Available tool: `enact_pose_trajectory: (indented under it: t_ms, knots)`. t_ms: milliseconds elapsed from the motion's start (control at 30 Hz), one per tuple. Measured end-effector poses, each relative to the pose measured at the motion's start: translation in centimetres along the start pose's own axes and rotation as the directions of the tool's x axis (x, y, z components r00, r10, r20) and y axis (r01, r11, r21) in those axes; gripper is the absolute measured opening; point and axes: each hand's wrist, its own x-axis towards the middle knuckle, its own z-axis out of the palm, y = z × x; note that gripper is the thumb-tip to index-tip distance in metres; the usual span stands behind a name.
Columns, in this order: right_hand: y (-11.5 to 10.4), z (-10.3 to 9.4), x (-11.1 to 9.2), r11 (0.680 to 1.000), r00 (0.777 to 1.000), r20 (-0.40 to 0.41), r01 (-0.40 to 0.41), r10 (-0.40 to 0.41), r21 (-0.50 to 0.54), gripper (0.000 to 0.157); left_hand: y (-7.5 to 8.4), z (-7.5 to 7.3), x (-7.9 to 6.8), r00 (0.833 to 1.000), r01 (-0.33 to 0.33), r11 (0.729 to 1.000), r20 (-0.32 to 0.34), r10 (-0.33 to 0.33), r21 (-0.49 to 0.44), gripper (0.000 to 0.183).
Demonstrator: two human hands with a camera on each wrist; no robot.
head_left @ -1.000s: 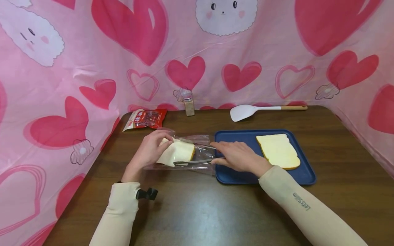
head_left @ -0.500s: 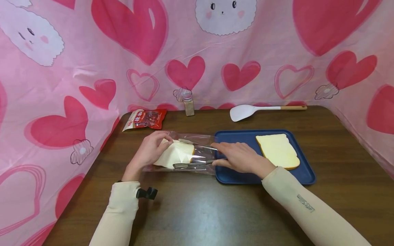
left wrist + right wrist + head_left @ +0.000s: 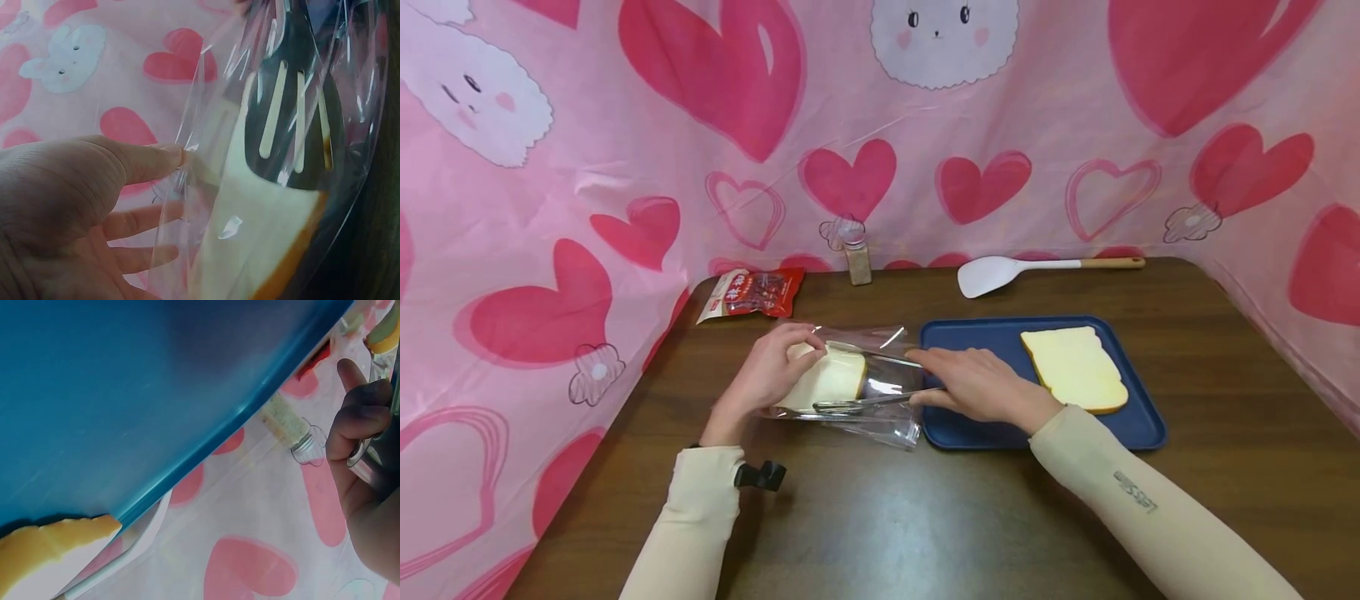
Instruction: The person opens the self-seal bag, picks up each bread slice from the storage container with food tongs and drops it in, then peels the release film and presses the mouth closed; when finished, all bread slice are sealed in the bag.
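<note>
My left hand point(image 3: 769, 371) pinches the edge of a clear plastic bag point(image 3: 891, 433) between thumb and fingers. Inside the bag lies a slice of white bread point(image 3: 831, 382) with a brown crust. My right hand point(image 3: 977, 383) grips metal tongs point(image 3: 874, 402), whose two arms reach into the bag on either side of the slice. In the left wrist view, the slotted tong head point(image 3: 290, 125) overlaps the bread point(image 3: 250, 231) behind the film. The right wrist view shows the fingers point(image 3: 362, 422) curled round the tongs. A second bread slice point(image 3: 1075, 371) lies flat on the blue tray point(image 3: 977, 429).
A red-and-white packet point(image 3: 752, 293) stands at the back left, with a spice jar point(image 3: 858, 260) beside it. A white spatula point(image 3: 988, 277) with a wooden handle lies behind the tray. The wooden table point(image 3: 865, 517) ends at a pink heart-print curtain point(image 3: 917, 117).
The tongs and the bagged slice have shifted slightly left, further into the bag. The bag's near flap has dropped towards the front of the table. The slice on the tray stays put.
</note>
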Motion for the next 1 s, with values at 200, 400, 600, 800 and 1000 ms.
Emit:
enact_pose_trajectory:
  t_ms: [200, 400, 600, 800, 1000]
  knots:
    - [-0.3, 0.2, 0.6, 1.000, 0.999, 0.029, -0.023, 0.023, -0.005, 0.074, 0.1, 0.0, 0.0, 1.000, 0.022, 0.999, 0.018, -0.021, -0.033, 0.011]
    - [-0.5, 0.0, 0.7, 1.000, 0.999, 0.041, -0.028, 0.029, -0.006, 0.074, 0.1, -0.1, 0.0, 1.000, 0.022, 0.999, 0.021, -0.022, -0.045, 0.011]
    - [-0.9, 0.0, 0.8, 0.999, 1.000, 0.009, -0.016, 0.016, -0.032, 0.072, 0.0, 0.1, 0.1, 1.000, 0.024, 0.999, -0.006, -0.024, -0.023, 0.010]
    - [-1.7, 0.1, 1.2, 0.998, 1.000, -0.003, -0.010, 0.010, -0.057, 0.068, 0.1, 0.2, 0.1, 0.998, 0.059, 0.998, -0.025, -0.059, -0.026, 0.012]
    - [-2.0, 0.3, 1.1, 0.999, 1.000, 0.011, -0.022, 0.023, -0.039, 0.071, 0.0, 0.2, 0.0, 0.998, 0.040, 0.999, -0.048, -0.041, -0.019, 0.011]
